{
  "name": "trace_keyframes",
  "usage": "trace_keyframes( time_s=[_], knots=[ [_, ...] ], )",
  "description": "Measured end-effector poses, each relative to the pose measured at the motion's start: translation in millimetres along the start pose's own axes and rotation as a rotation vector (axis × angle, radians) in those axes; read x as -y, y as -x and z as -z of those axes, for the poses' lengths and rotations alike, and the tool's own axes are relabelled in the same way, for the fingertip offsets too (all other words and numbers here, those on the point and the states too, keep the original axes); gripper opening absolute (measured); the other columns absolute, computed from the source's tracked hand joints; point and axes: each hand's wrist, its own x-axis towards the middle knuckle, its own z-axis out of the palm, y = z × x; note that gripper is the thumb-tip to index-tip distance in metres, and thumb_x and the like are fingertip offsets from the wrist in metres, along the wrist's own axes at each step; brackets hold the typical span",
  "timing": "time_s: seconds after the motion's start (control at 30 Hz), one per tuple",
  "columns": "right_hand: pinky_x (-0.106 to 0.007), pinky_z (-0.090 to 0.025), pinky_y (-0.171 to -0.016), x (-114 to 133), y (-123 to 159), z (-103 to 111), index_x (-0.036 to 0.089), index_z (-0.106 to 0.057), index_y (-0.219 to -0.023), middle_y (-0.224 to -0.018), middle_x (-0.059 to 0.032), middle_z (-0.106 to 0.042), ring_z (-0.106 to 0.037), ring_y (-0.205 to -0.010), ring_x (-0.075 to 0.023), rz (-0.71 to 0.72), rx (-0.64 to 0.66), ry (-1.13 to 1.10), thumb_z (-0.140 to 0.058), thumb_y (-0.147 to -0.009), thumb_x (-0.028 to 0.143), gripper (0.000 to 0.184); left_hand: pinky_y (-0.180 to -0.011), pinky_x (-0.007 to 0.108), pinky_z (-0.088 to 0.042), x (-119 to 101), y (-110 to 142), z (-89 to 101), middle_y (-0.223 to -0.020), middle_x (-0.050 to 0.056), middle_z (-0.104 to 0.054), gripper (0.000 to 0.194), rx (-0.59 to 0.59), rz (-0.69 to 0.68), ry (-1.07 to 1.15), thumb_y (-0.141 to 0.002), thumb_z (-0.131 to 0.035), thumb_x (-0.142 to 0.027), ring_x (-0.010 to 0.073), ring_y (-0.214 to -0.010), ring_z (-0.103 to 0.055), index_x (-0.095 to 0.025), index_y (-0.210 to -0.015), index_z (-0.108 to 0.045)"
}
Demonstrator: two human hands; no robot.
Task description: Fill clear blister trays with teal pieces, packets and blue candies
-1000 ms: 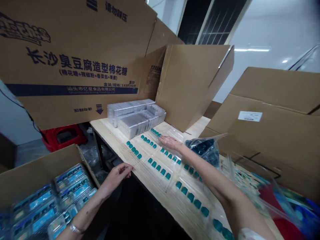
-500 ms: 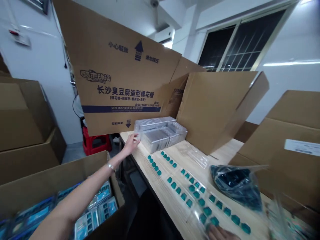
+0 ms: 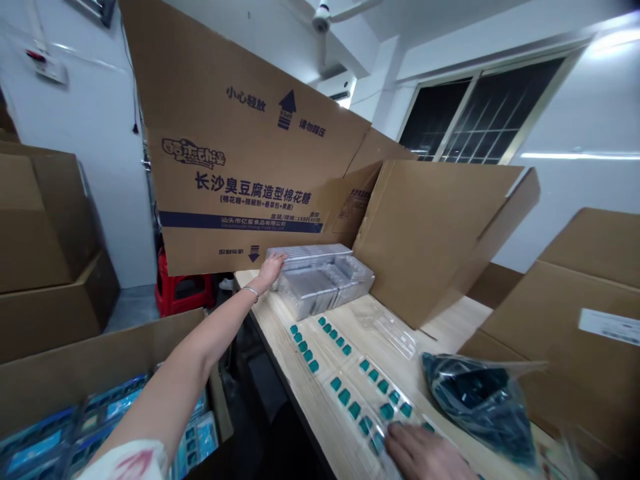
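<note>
My left hand (image 3: pixel 271 268) is at the near left end of a row of clear plastic trays (image 3: pixel 313 255), its fingers closed on the end tray. Some fingertips are hidden behind the plastic. At the lower right my right hand (image 3: pixel 425 455) is low over clear trays holding teal gem-shaped pieces (image 3: pixel 344 397). It is smeared by motion, and its fingertips cover part of a tray, so its grip cannot be made out. More teal pieces (image 3: pixel 304 347) sit in rows further up the table, in trays laid flat.
A clear bag of dark teal pieces (image 3: pixel 480 400) lies to the right. Loose clear trays (image 3: pixel 395 333) are near the tall cardboard panels (image 3: pixel 430 227). An open carton (image 3: pixel 100 340) with blue packages (image 3: pixel 55 433) stands at left, a red stool (image 3: pixel 183 290) behind it.
My left hand has moved slightly up and onto the end of the tray row. My right hand has come further into view, up and left over the teal pieces. The view has shifted.
</note>
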Motion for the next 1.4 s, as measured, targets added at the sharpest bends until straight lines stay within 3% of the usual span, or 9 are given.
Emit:
trace_keyframes(
  time_s=[0.1, 0.17, 0.33, 0.47, 0.7, 0.87, 1.03, 1.17, 1.4],
  knots=[
    [-0.032, -0.051, -0.080, -25, -78, -3, 0.015, -0.056, -0.107, -0.100, -0.0123, -0.066, -0.062, -0.093, -0.0203, -0.025, -0.026, -0.112, -0.037, -0.081, 0.005, 0.033, -0.103, 0.040, -0.029, 6, 2, -1.5, -0.127, 0.013, -0.052, 0.034, -0.013, -0.029, -0.048, -0.084, -0.042, -0.017, 0.0233, -0.122, -0.041, -0.014, -0.114, -0.058],
    [-0.036, -0.048, -0.087, -52, -136, -20, 0.012, -0.053, -0.114, -0.110, -0.0146, -0.062, -0.058, -0.103, -0.0213, -0.091, -0.053, -0.190, -0.034, -0.078, 0.001, 0.042, -0.102, 0.040, -0.030, 8, 2, -2.4, -0.125, 0.013, -0.053, 0.033, -0.027, -0.056, -0.074, -0.084, -0.042, -0.017, 0.0232, -0.120, -0.044, -0.014, -0.113, -0.058],
    [-0.038, -0.040, -0.096, -115, -273, -93, 0.020, -0.053, -0.118, -0.115, -0.0070, -0.060, -0.053, -0.110, -0.0217, -0.248, -0.125, -0.449, -0.037, -0.068, -0.002, 0.057, -0.102, 0.040, -0.031, 13, 1, -6.2, -0.119, 0.013, -0.057, 0.032, -0.095, -0.142, -0.122, -0.085, -0.041, -0.016, 0.0215, -0.116, -0.047, -0.013, -0.111, -0.058],
    [-0.037, -0.042, -0.092, -131, -338, -143, 0.020, -0.053, -0.118, -0.111, -0.0062, -0.062, -0.053, -0.109, -0.0234, -0.350, -0.175, -0.554, -0.042, -0.065, -0.001, 0.058, -0.101, 0.041, -0.032, 20, 5, -9.0, -0.117, 0.013, -0.057, 0.031, -0.145, -0.205, -0.137, -0.087, -0.037, -0.017, 0.0205, -0.113, -0.048, -0.013, -0.112, -0.056],
    [-0.036, -0.036, -0.094, -131, -368, -179, 0.011, -0.050, -0.119, -0.107, -0.0103, -0.063, -0.051, -0.103, -0.0224, -0.539, -0.274, -0.704, -0.045, -0.061, -0.005, 0.060, -0.098, 0.044, -0.034, 24, 16, -5.7, -0.117, 0.013, -0.052, 0.027, -0.212, -0.206, -0.137, -0.085, -0.044, -0.025, 0.0243, -0.115, -0.042, -0.015, -0.109, -0.051],
    [-0.031, -0.042, -0.087, -143, -375, -187, 0.012, -0.051, -0.116, -0.097, -0.0072, -0.067, -0.057, -0.090, -0.0169, -0.551, -0.260, -0.756, -0.040, -0.061, -0.006, 0.059, -0.087, 0.040, -0.041, 12, 6, -3.3, -0.109, 0.013, -0.050, 0.031, -0.212, -0.049, -0.178, -0.080, -0.053, -0.030, 0.0262, -0.108, -0.041, -0.014, -0.105, -0.049],
    [-0.033, -0.042, -0.089, -145, -372, -188, 0.018, -0.048, -0.119, -0.097, -0.0035, -0.067, -0.056, -0.094, -0.0165, -0.539, -0.251, -0.739, -0.037, -0.059, -0.006, 0.066, -0.088, 0.041, -0.039, 13, -1, -4.5, -0.113, 0.015, -0.045, 0.034, -0.230, 0.034, -0.194, -0.077, -0.052, -0.022, 0.0297, -0.112, -0.036, -0.015, -0.110, -0.051],
    [-0.035, -0.040, -0.092, -140, -369, -188, 0.015, -0.049, -0.118, -0.101, -0.0057, -0.065, -0.054, -0.098, -0.0185, -0.531, -0.223, -0.716, -0.038, -0.056, -0.007, 0.067, -0.092, 0.048, -0.034, 35, 7, 3.3, -0.127, 0.019, -0.033, 0.051, -0.281, 0.272, -0.198, -0.072, -0.056, -0.022, 0.0353, -0.116, -0.033, -0.014, -0.122, -0.045],
    [-0.035, -0.040, -0.090, -106, -365, -163, 0.017, -0.054, -0.110, -0.100, -0.0047, -0.063, -0.055, -0.094, -0.0184, -0.430, -0.187, -0.736, -0.047, -0.068, 0.002, 0.045, -0.095, 0.041, -0.035, 66, 37, 43.5, -0.118, 0.011, -0.043, 0.056, -0.298, 0.526, 0.131, -0.067, -0.062, -0.025, 0.0255, -0.108, -0.047, -0.021, -0.121, -0.049]
  ],
)
